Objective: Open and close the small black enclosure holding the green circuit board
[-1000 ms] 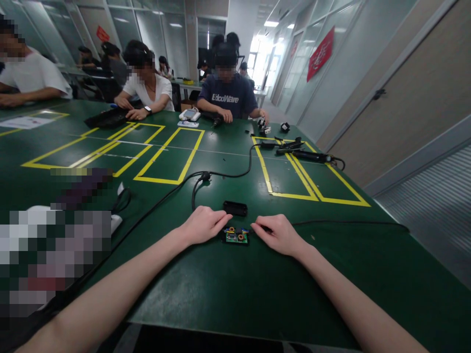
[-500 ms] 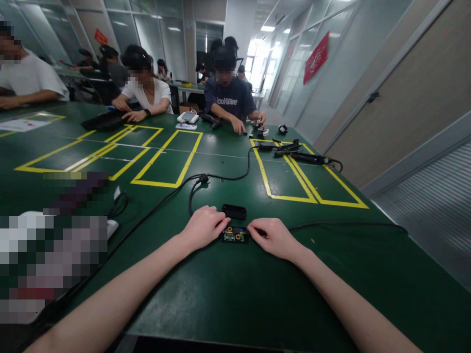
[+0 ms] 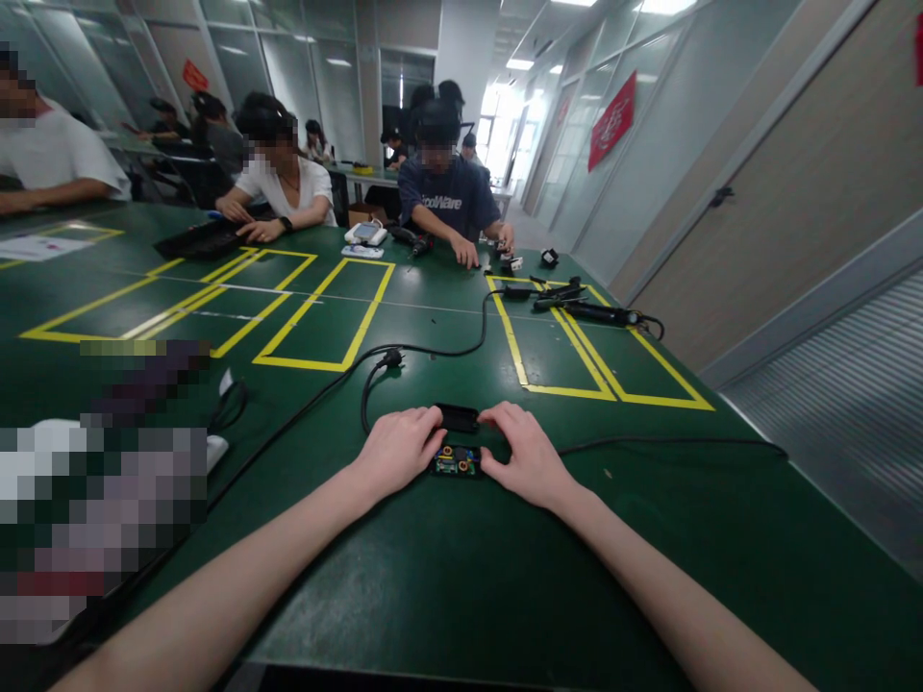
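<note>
A small black plastic case half (image 3: 457,463) with a circuit board and copper-wound coils in it lies on the green table. Just beyond it is its matching hollow black cover (image 3: 459,419). My left hand (image 3: 402,448) is at the left ends of both parts, fingertips by the cover and thumb by the board, with a gap between them. On the other side, my right hand (image 3: 525,456) has thumb and fingers apart, thumb at the case's right end and fingertips at the cover's right end. Whether the fingertips press on the parts is hard to tell.
A black cable with a plug (image 3: 391,358) curves behind my left hand; another cable (image 3: 670,440) runs right. Yellow tape rectangles (image 3: 523,360) mark the table (image 3: 375,586). Black tools (image 3: 602,312) lie at the far right. Co-workers sit across, one by a power drill (image 3: 414,240).
My right hand has opened from a pinch at the case's right end, its fingers reaching to the cover. My left fingers have also spread towards the cover. The view has shifted slightly.
</note>
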Available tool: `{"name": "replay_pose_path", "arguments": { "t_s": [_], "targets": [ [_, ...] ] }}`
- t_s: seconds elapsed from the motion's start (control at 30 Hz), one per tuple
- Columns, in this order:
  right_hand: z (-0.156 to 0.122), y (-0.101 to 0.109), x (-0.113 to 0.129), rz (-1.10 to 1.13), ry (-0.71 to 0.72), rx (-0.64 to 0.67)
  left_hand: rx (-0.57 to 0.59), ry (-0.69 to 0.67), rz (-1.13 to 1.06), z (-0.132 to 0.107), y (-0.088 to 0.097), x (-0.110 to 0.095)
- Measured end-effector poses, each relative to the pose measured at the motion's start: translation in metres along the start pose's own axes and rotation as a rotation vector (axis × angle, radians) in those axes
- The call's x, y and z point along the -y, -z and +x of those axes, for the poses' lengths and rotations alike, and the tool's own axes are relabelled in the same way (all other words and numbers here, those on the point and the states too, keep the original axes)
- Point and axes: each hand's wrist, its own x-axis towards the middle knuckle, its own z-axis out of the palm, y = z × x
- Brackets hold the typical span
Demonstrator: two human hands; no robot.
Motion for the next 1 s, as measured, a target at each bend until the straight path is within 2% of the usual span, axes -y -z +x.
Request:
{"name": "replay_pose_path", "arguments": {
  "t_s": [0.13, 0.23, 0.33, 0.43, 0.63, 0.77, 1.0],
  "targets": [
    [-0.001, -0.003, -0.004, 0.009, 0.061, 0.042, -0.055, -0.036, -0.025, 0.001, -0.003, 0.008],
    [-0.002, -0.003, -0.005, 0.098, 0.097, 0.068, -0.008, -0.179, -0.024, 0.002, -0.002, 0.014],
    [-0.001, -0.002, -0.005, 0.231, 0.081, 0.019, 0.013, -0.323, -0.010, 0.003, -0.001, 0.018],
    [-0.001, -0.002, -0.004, 0.359, 0.070, -0.036, -0.006, -0.388, -0.021, 0.004, 0.000, 0.019],
    [-0.003, -0.006, 0.001, 0.574, -0.021, -0.055, -0.104, -0.398, -0.053, 0.001, -0.001, 0.019],
    [-0.003, -0.009, 0.000, 0.584, -0.045, -0.055, -0.163, -0.367, -0.102, -0.001, -0.002, 0.019],
    [0.001, -0.017, 0.003, 0.578, -0.078, -0.103, -0.099, -0.318, -0.256, -0.001, -0.002, 0.020]
  ]
}}
